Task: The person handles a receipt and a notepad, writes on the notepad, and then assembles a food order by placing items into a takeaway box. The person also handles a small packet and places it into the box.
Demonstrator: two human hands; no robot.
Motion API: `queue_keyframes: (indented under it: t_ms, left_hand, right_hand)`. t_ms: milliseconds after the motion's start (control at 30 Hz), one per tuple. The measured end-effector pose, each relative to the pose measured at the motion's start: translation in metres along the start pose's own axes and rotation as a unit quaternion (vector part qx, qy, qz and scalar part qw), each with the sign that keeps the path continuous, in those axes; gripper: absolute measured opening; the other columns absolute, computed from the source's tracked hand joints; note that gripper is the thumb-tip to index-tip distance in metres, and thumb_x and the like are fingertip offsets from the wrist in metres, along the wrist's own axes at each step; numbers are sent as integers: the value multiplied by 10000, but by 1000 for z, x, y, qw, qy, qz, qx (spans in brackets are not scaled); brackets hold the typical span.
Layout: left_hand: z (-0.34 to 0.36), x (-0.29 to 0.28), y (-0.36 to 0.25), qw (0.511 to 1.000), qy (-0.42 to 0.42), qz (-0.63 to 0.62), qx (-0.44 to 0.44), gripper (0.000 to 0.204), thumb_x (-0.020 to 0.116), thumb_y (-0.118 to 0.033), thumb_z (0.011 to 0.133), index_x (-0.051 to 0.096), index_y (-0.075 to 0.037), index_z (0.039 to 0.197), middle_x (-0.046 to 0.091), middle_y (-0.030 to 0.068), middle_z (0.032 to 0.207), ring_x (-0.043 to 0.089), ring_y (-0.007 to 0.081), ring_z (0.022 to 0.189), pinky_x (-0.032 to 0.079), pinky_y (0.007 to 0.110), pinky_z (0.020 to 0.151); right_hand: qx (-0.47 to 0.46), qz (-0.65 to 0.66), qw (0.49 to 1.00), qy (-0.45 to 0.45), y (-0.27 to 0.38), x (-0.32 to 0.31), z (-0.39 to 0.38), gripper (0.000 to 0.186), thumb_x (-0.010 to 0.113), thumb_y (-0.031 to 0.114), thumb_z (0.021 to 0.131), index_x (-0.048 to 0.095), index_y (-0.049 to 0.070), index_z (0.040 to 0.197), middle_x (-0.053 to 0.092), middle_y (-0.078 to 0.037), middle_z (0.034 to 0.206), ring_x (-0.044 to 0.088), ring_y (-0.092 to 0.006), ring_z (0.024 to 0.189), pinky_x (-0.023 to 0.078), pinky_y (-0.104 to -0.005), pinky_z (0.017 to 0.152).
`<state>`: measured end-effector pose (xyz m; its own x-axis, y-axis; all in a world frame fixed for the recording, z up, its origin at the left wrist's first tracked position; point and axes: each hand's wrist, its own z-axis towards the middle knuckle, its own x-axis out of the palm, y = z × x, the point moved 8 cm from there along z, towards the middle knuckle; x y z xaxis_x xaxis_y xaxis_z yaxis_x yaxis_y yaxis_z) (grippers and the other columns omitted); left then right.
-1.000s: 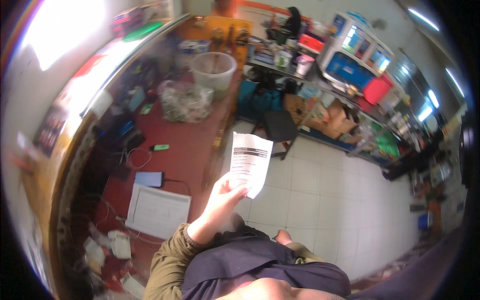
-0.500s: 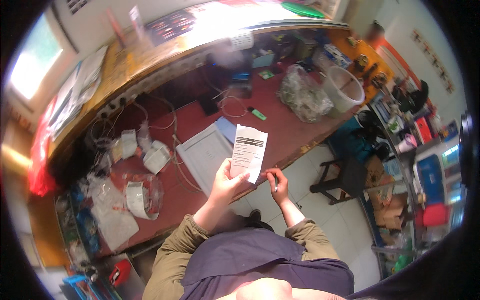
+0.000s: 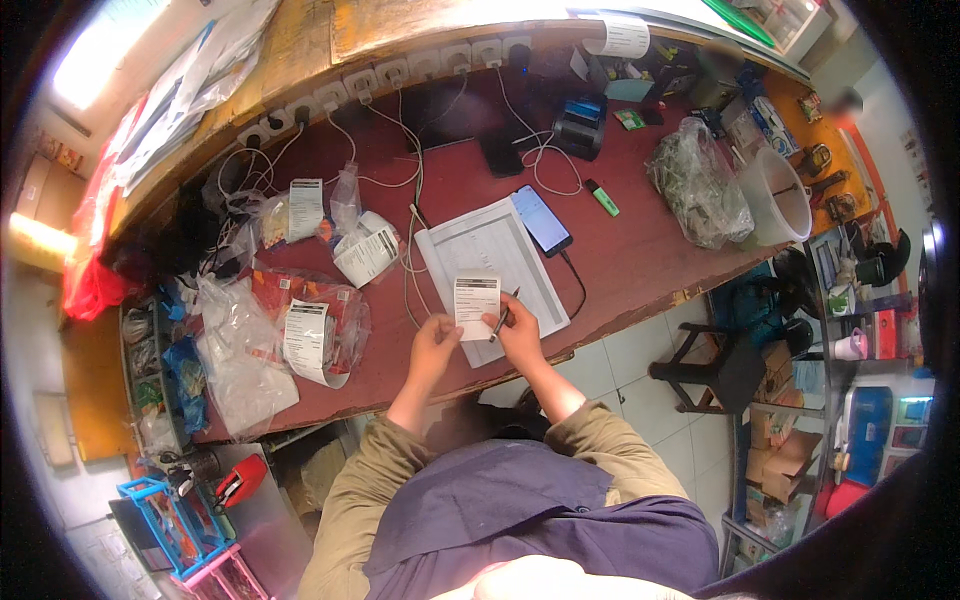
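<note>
A small white printed slip (image 3: 476, 308) is held over the lower part of a flat white board or pad (image 3: 505, 248). My left hand (image 3: 433, 347) is closed at the slip's lower left corner, its fingertips pinching the edge. My right hand (image 3: 519, 335) grips a dark pen (image 3: 502, 318), tilted upward, and its thumb also lies on the slip's right side. Beside the pad's upper right corner rests a phone (image 3: 541, 219) with its screen lit and a black cable plugged in.
On the red tabletop (image 3: 620, 280), left, lie plastic-wrapped packages with labels (image 3: 306, 335) and white cables. To the right are a green highlighter (image 3: 602, 198), a clear plastic bag (image 3: 700, 185) and a white bucket (image 3: 775, 200). A black stool (image 3: 715, 370) stands on the tiled floor.
The slip has come down and nearer to me, uncovering the phone. My right hand, apart from the slip before, has moved up to its right edge with the pen. The view has shifted.
</note>
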<state>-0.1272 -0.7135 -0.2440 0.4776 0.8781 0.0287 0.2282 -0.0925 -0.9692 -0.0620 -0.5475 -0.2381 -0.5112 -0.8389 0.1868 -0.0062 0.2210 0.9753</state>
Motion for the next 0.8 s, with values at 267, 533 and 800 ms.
queue_keyframes:
  t_ms: [267, 533, 800]
  left_hand:
    - [31, -1, -13, 961, 14, 243, 134, 370, 643, -15, 852, 598, -70, 1214, 540, 101, 892, 580, 209, 792, 495, 322, 728]
    - [41, 4, -14, 912, 44, 387, 128, 449, 675, -191, 867, 584, -151, 1305, 457, 145, 1057, 525, 295, 938, 466, 388, 855]
    - [43, 5, -17, 902, 66, 414, 104, 532, 664, -303, 878, 530, -234, 1388, 457, 157, 1060, 538, 300, 914, 481, 397, 823]
  right_hand:
    - [-163, -325, 926, -99, -14, 0, 14, 391, 796, 76, 755, 545, 46, 1054, 551, -81, 856, 538, -203, 676, 456, -316, 611]
    - [-182, -399, 895, -81, -6, 10, 9, 341, 724, 72, 784, 550, 34, 1075, 591, -171, 1009, 536, -383, 1014, 427, -452, 843]
    - [-230, -458, 852, -104, 8, 15, 8, 357, 697, 46, 785, 581, 54, 1123, 643, -128, 1191, 539, -349, 1098, 399, -460, 890]
